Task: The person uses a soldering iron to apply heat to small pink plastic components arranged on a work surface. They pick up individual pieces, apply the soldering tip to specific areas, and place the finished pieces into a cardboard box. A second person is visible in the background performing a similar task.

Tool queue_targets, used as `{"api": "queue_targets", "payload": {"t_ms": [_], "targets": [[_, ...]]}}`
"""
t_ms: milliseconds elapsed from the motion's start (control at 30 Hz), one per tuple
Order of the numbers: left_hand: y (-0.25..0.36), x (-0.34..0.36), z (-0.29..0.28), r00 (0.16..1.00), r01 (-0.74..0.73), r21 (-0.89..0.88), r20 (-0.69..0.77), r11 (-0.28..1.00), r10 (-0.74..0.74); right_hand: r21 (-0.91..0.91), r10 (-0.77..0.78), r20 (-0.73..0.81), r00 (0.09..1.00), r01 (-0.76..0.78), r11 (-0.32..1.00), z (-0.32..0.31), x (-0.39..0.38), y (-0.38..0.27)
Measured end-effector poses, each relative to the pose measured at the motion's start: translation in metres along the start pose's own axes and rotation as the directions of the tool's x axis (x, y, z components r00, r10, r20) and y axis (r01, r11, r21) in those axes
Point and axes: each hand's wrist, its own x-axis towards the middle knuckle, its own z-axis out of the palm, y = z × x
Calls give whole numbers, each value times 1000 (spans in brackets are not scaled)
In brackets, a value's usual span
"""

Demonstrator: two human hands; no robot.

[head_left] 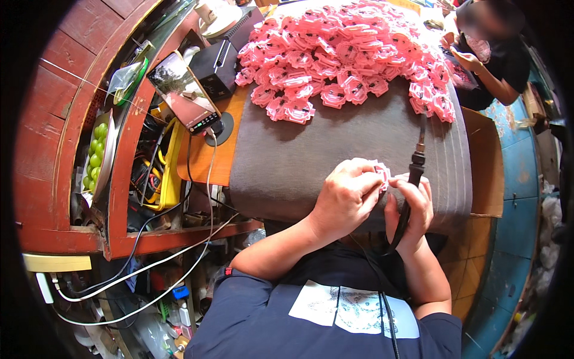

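Note:
My left hand (350, 194) pinches a small pink-and-white piece (381, 173) over the dark grey work mat (299, 161). My right hand (412, 209) is closed beside that piece, its fingertips close to it; what they hold is hidden. A black cord with a connector and slim metal section (417, 163) runs across the right hand and up toward the pile; I cannot tell whether it is gripped. A large heap of similar pink pieces (341, 54) covers the far part of the mat.
A phone (182, 90) on a stand, black boxes (212, 69), green grapes (95, 155) and a yellow container (171, 182) are at left, with cables (149, 281) below. Another person (490, 66) is at upper right. A cardboard sheet (484, 167) lies beside the mat.

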Motion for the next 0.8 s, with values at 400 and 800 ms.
{"api": "queue_targets", "payload": {"t_ms": [400, 800], "targets": [[-1, -2, -3, 1000, -22, 24, 12, 999, 22, -16, 18, 83, 996, -17, 1000, 2, 3, -3], [0, 0, 0, 1000, -23, 34, 9, 999, 23, -4, 6, 75, 997, -6, 1000, 1, 4, 0]]}}
